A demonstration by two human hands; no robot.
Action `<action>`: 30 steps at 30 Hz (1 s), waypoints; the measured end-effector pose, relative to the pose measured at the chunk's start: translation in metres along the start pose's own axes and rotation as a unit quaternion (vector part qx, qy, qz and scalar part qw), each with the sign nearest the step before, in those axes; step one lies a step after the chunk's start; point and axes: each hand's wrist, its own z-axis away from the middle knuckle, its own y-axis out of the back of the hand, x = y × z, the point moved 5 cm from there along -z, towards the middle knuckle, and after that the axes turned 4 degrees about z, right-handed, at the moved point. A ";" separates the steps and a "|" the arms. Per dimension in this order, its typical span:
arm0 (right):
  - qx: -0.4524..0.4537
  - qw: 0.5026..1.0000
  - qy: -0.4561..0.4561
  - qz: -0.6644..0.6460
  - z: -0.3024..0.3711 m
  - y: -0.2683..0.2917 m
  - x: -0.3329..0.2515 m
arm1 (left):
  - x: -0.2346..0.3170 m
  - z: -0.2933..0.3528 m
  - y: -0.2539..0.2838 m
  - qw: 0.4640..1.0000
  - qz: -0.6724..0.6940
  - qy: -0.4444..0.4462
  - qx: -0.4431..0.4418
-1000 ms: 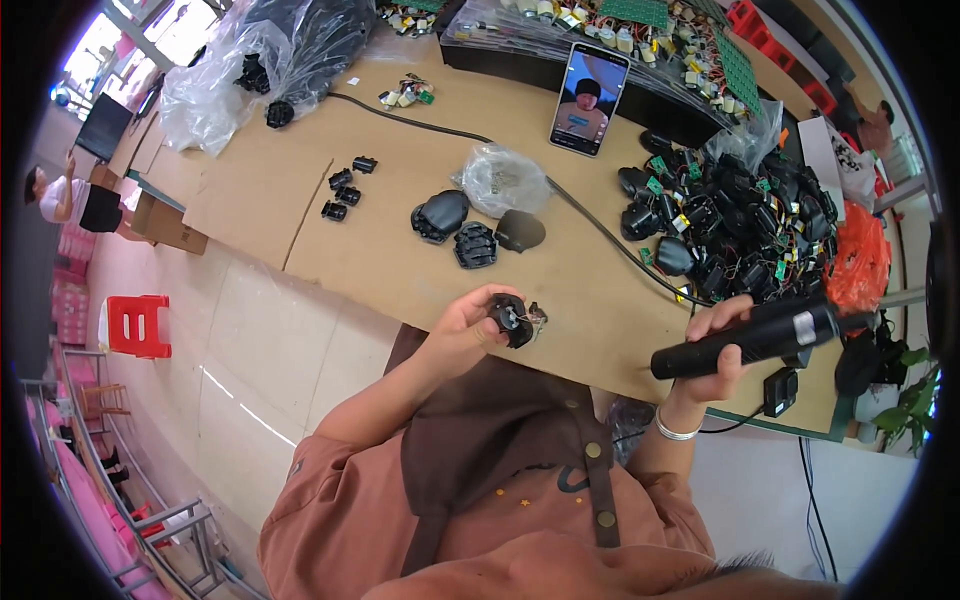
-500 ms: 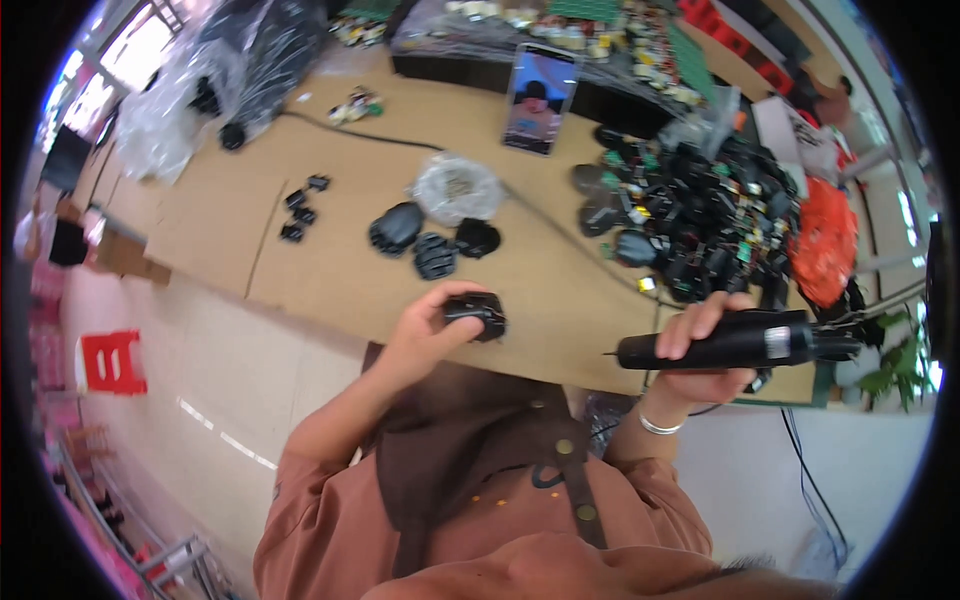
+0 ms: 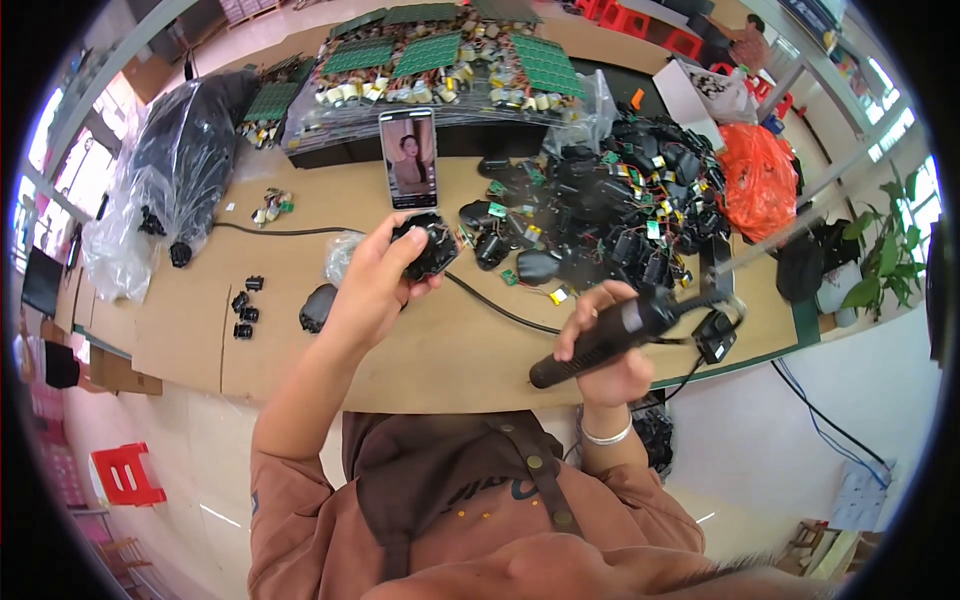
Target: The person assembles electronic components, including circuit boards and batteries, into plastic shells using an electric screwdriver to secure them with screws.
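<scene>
- Head view: the left hand (image 3: pixel 372 285) grips a black rounded part (image 3: pixel 434 246) between thumb and fingers, above the table (image 3: pixel 290 370) and just on the near side of the phone (image 3: pixel 409 160).
- Inner details of this part are too small to make out.
- The right hand (image 3: pixel 622 376) is closed around a thick black cylindrical tool (image 3: pixel 592 345), whose tip points left and toward the person; a silver bracelet (image 3: pixel 607 438) circles that wrist.
- Tool and part are well apart.
- Beyond the right hand spreads a heap of black parts (image 3: pixel 690 225) with green boards and wires among them; an orange-red bag (image 3: pixel 757 180) sits to its right.
- A black cable (image 3: pixel 492 302) crosses the table between the hands.
- Left of the left forearm lie a black shell (image 3: pixel 317 309) and, farther left, four small black pieces (image 3: pixel 244 314).
- At the far side, green circuit boards (image 3: pixel 428 56) top a wide pile.
</scene>
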 end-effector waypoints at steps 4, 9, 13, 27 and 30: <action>0.005 0.999 0.006 0.033 -0.016 -0.007 0.003 | -0.016 0.013 0.007 0.999 0.050 0.007 0.010; 0.035 0.999 -0.009 0.036 -0.023 -0.016 0.013 | -0.030 0.051 0.019 0.987 -0.132 -0.068 0.057; 0.012 0.999 0.026 0.043 -0.021 -0.032 0.010 | -0.030 0.076 0.022 0.906 -0.380 -0.137 0.127; -0.042 0.966 0.255 0.027 -0.010 -0.122 0.010 | -0.046 0.104 0.030 0.891 -0.406 -0.167 0.116; -0.052 0.968 0.244 0.018 -0.010 -0.121 0.016 | -0.042 0.107 0.027 0.899 -0.391 -0.164 0.108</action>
